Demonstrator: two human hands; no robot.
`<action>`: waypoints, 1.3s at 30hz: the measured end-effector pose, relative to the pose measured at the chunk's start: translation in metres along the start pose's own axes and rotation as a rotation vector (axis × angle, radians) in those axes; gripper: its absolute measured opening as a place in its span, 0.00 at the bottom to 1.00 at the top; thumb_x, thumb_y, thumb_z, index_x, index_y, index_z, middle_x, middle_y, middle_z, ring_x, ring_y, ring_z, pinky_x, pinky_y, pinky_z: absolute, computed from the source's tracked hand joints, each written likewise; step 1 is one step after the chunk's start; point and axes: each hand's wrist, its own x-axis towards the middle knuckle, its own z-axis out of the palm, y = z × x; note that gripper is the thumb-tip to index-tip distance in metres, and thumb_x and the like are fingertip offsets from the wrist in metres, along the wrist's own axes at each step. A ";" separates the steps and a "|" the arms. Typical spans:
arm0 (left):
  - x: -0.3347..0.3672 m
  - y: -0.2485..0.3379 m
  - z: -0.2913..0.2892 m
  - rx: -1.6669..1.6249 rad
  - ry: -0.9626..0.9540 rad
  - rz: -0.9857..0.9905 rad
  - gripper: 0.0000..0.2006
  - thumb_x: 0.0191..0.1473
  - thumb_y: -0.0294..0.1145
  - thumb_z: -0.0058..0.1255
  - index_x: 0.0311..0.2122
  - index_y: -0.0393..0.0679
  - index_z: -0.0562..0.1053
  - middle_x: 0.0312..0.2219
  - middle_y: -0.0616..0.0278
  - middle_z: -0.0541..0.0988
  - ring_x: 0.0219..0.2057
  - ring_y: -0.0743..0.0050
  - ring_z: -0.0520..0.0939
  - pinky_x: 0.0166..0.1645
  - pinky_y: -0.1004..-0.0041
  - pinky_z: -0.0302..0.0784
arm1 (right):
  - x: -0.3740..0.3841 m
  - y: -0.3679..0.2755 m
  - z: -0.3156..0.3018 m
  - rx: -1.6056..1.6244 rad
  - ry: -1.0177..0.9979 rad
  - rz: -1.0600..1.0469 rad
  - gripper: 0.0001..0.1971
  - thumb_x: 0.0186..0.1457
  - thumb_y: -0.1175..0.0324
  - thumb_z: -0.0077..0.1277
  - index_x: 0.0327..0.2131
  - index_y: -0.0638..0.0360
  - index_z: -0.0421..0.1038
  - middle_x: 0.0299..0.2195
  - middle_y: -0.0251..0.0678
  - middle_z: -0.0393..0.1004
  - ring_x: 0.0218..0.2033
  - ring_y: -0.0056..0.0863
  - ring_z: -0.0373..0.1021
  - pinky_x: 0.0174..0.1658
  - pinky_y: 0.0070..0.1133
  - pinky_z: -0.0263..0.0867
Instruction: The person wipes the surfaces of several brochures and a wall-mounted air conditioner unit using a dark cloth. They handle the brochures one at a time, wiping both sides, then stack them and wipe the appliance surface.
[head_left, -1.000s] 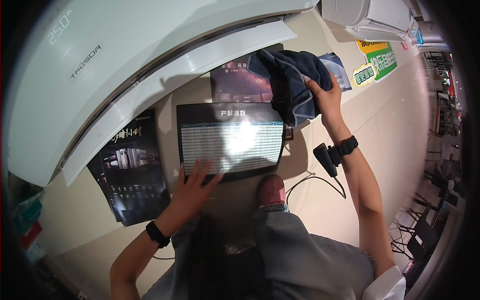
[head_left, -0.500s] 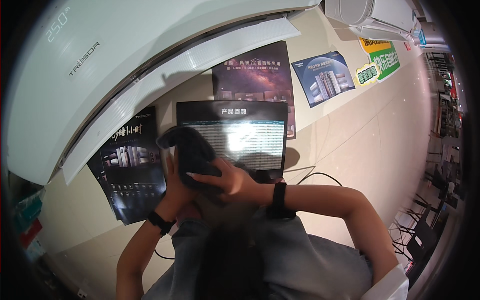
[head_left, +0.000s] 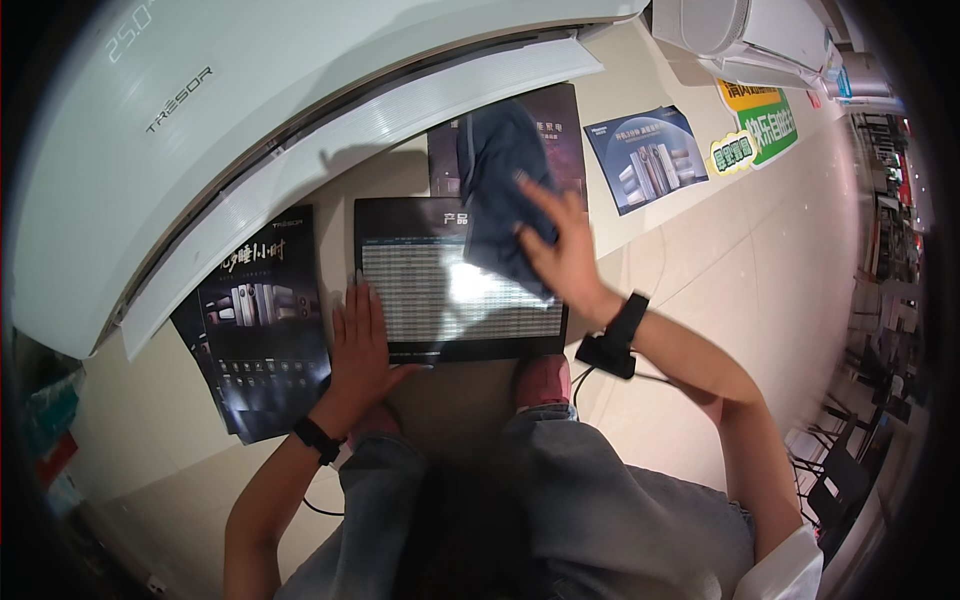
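A dark panel with a printed table (head_left: 415, 305) lies in front of me, a bright glare near its middle. My right hand (head_left: 568, 250) holds a dark blue cloth (head_left: 500, 180) against its upper right part, the fingers partly spread over the fabric. Part of the panel's heading is hidden under the cloth, which also reaches over a purple poster (head_left: 450, 160) behind. Along the panel's left edge, my left hand (head_left: 358, 340) rests with its fingers stretched out and nothing in it.
A large white air conditioner (head_left: 200, 150) fills the upper left, another unit (head_left: 770, 30) the upper right. Dark posters (head_left: 262, 350) lie at the left and a blue leaflet (head_left: 655, 165) at the right. A black cable (head_left: 582, 385) runs near my right wrist.
My hands were together on the bunched cloth. Now the left has let go and lies at the panel's left edge, while the right has carried the cloth, spread wider, to the upper right.
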 end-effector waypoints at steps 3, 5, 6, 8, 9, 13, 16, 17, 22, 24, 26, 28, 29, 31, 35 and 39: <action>0.000 0.004 -0.001 -0.009 -0.013 -0.032 0.63 0.35 0.52 0.68 0.64 0.25 0.39 0.65 0.31 0.39 0.68 0.33 0.38 0.67 0.43 0.38 | -0.057 -0.016 0.024 0.033 -0.229 -0.137 0.33 0.43 0.75 0.57 0.57 0.44 0.67 0.40 0.47 0.67 0.44 0.48 0.67 0.48 0.33 0.67; 0.003 0.009 -0.007 0.031 -0.074 -0.105 0.61 0.37 0.56 0.66 0.63 0.22 0.43 0.64 0.29 0.41 0.67 0.33 0.39 0.67 0.43 0.41 | -0.078 -0.031 0.028 0.132 -0.395 -0.249 0.34 0.42 0.75 0.57 0.57 0.40 0.67 0.41 0.45 0.67 0.45 0.47 0.68 0.48 0.33 0.68; 0.005 0.011 -0.008 0.051 -0.104 -0.139 0.60 0.37 0.58 0.65 0.62 0.21 0.45 0.64 0.29 0.42 0.67 0.33 0.39 0.67 0.44 0.42 | -0.082 -0.034 0.026 0.095 -0.481 -0.267 0.34 0.42 0.75 0.57 0.56 0.39 0.68 0.42 0.44 0.68 0.45 0.46 0.68 0.48 0.33 0.68; 0.005 0.012 -0.009 0.086 -0.120 -0.160 0.60 0.37 0.57 0.66 0.62 0.21 0.47 0.64 0.28 0.42 0.67 0.32 0.40 0.67 0.44 0.43 | -0.087 -0.036 0.024 0.021 -0.654 -0.300 0.33 0.42 0.75 0.57 0.56 0.38 0.68 0.42 0.42 0.68 0.45 0.45 0.68 0.46 0.32 0.69; 0.005 0.013 -0.010 0.101 -0.126 -0.168 0.60 0.36 0.56 0.66 0.61 0.20 0.47 0.64 0.27 0.43 0.67 0.32 0.40 0.67 0.45 0.43 | -0.083 -0.032 0.021 0.015 -0.576 -0.332 0.33 0.42 0.75 0.57 0.56 0.38 0.68 0.42 0.42 0.68 0.44 0.44 0.68 0.45 0.32 0.69; -0.001 0.010 0.001 0.010 0.041 -0.128 0.57 0.37 0.53 0.66 0.62 0.24 0.48 0.64 0.29 0.42 0.67 0.32 0.40 0.67 0.45 0.43 | -0.038 -0.003 0.008 -0.007 -0.329 -0.183 0.32 0.43 0.77 0.57 0.55 0.44 0.69 0.40 0.46 0.70 0.41 0.46 0.68 0.45 0.33 0.67; -0.004 0.007 0.014 0.121 0.103 0.001 0.49 0.44 0.49 0.61 0.65 0.35 0.50 0.65 0.39 0.45 0.68 0.41 0.44 0.67 0.47 0.46 | 0.000 -0.001 0.006 0.020 -0.068 -0.050 0.29 0.45 0.73 0.57 0.55 0.46 0.69 0.36 0.48 0.69 0.37 0.46 0.68 0.40 0.32 0.67; -0.008 0.001 0.030 0.246 0.175 0.150 0.45 0.46 0.48 0.59 0.65 0.40 0.53 0.66 0.43 0.48 0.68 0.46 0.46 0.66 0.48 0.49 | 0.011 0.003 0.011 -0.005 -0.033 -0.018 0.29 0.46 0.71 0.58 0.56 0.44 0.68 0.36 0.47 0.67 0.35 0.46 0.68 0.39 0.31 0.67; -0.002 0.008 0.026 0.383 0.145 0.455 0.30 0.54 0.40 0.49 0.63 0.55 0.61 0.63 0.56 0.58 0.65 0.59 0.57 0.65 0.52 0.56 | 0.026 -0.027 0.037 0.094 -0.061 0.047 0.29 0.48 0.70 0.56 0.56 0.49 0.66 0.34 0.47 0.65 0.35 0.47 0.66 0.39 0.34 0.65; 0.001 0.011 0.023 0.286 0.126 0.441 0.28 0.54 0.37 0.48 0.62 0.55 0.62 0.61 0.55 0.61 0.63 0.57 0.62 0.64 0.52 0.56 | 0.016 -0.024 0.066 0.177 -0.006 -0.320 0.31 0.47 0.73 0.58 0.57 0.48 0.65 0.39 0.47 0.70 0.41 0.44 0.68 0.43 0.31 0.67; -0.001 0.012 0.022 0.203 0.078 0.412 0.29 0.53 0.36 0.48 0.62 0.55 0.62 0.59 0.55 0.63 0.60 0.57 0.65 0.64 0.52 0.57 | -0.004 -0.046 0.080 0.120 -0.279 -0.199 0.33 0.46 0.70 0.59 0.59 0.39 0.64 0.45 0.47 0.67 0.46 0.46 0.68 0.48 0.33 0.67; -0.004 0.013 0.023 0.134 0.004 0.389 0.30 0.52 0.36 0.49 0.62 0.55 0.61 0.58 0.54 0.65 0.58 0.55 0.67 0.64 0.52 0.58 | -0.010 -0.058 0.089 0.004 -0.404 -0.344 0.34 0.45 0.69 0.59 0.58 0.35 0.64 0.43 0.45 0.66 0.46 0.44 0.68 0.49 0.31 0.68; -0.006 0.011 0.024 0.108 -0.046 0.382 0.30 0.52 0.36 0.49 0.63 0.55 0.61 0.57 0.54 0.66 0.57 0.54 0.68 0.63 0.51 0.58 | -0.011 -0.061 0.090 -0.055 -0.466 -0.415 0.34 0.45 0.69 0.59 0.58 0.34 0.64 0.42 0.44 0.65 0.46 0.43 0.68 0.50 0.31 0.69; -0.007 0.010 0.023 0.083 -0.062 0.381 0.32 0.51 0.37 0.51 0.63 0.54 0.61 0.57 0.51 0.65 0.57 0.52 0.68 0.64 0.51 0.58 | 0.003 -0.064 0.083 0.031 -0.490 -0.337 0.32 0.45 0.69 0.58 0.56 0.33 0.67 0.38 0.43 0.67 0.45 0.41 0.68 0.49 0.32 0.69; 0.003 0.014 0.006 -0.039 -0.014 0.399 0.35 0.50 0.38 0.53 0.64 0.51 0.58 0.61 0.46 0.58 0.61 0.48 0.63 0.64 0.48 0.55 | 0.039 -0.011 0.063 0.464 -0.200 -0.475 0.31 0.43 0.77 0.57 0.55 0.48 0.69 0.42 0.43 0.74 0.43 0.38 0.69 0.47 0.27 0.66; 0.013 0.017 -0.006 -0.102 0.238 0.098 0.36 0.51 0.39 0.55 0.64 0.49 0.57 0.64 0.42 0.50 0.65 0.49 0.56 0.64 0.43 0.52 | 0.051 -0.034 -0.001 0.421 -0.067 -0.011 0.25 0.47 0.80 0.56 0.53 0.61 0.70 0.47 0.36 0.76 0.48 0.25 0.71 0.54 0.20 0.65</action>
